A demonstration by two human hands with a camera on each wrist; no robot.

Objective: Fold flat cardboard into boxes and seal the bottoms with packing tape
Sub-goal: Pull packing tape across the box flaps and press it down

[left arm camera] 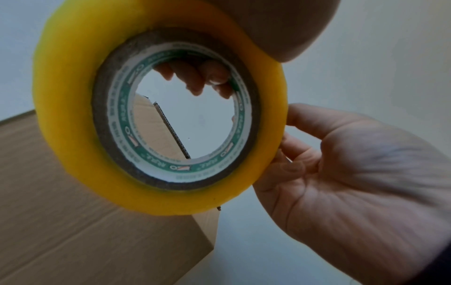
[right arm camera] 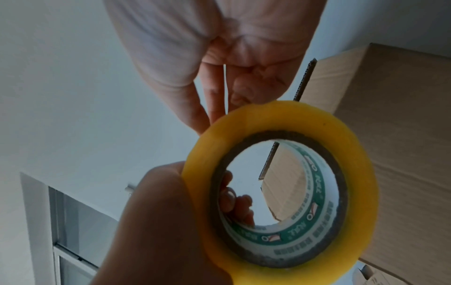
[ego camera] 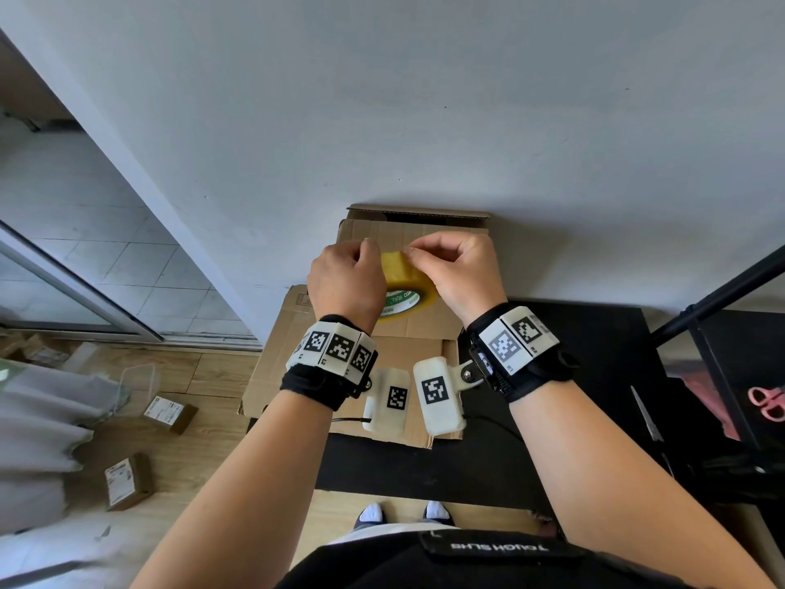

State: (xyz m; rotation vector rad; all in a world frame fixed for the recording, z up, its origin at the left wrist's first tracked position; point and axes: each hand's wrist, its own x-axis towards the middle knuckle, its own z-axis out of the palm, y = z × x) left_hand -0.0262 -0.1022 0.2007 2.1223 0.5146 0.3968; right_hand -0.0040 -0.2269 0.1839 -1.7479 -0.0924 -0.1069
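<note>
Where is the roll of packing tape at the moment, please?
In the head view, the tape roll is held between the left hand and right hand, above the cardboard box.

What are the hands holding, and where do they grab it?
The tape roll. The left hand grips its rim, fingers hooked through the hole. The right hand pinches at the outer yellow edge on top.

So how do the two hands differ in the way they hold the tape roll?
The left hand grips the tape roll with fingers hooked through its core, while the right hand stays outside, fingertips at the outer yellow surface. The left hand carries the roll; the right hand seems to pick at the rim, perhaps for the tape end. Both touch the same roll, raised over the cardboard box.
</note>
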